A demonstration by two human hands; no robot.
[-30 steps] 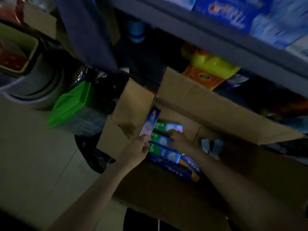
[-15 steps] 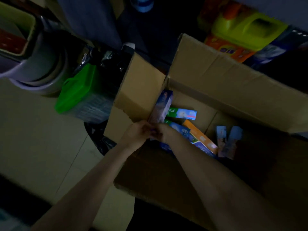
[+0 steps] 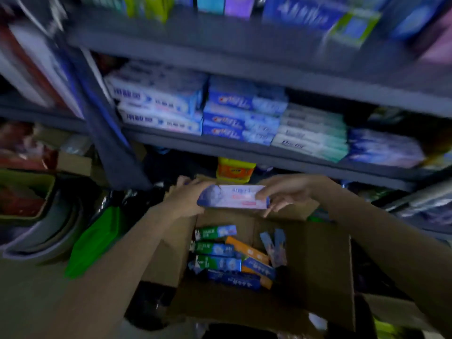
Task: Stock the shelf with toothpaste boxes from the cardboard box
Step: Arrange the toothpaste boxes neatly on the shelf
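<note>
A pale blue-and-pink toothpaste box (image 3: 232, 196) is held level above the open cardboard box (image 3: 318, 260). My left hand (image 3: 186, 199) grips its left end and my right hand (image 3: 283, 192) grips its right end. Inside the cardboard box lie several more toothpaste boxes (image 3: 220, 258), green, orange and dark blue. Just above my hands runs a grey shelf (image 3: 244, 148) stacked with rows of toothpaste boxes (image 3: 242, 118). A higher shelf holds more packs, blurred.
A yellow and orange bottle (image 3: 234, 170) stands under the shelf behind the cardboard box. A green plastic item (image 3: 95, 238) and stacked basins (image 3: 44, 231) sit on the floor at left. A grey shelf post (image 3: 107, 123) slants down left of my hands.
Both hands have lifted one toothpaste box out of the cardboard box and turned it level. My view has swung up from the box to the shelves.
</note>
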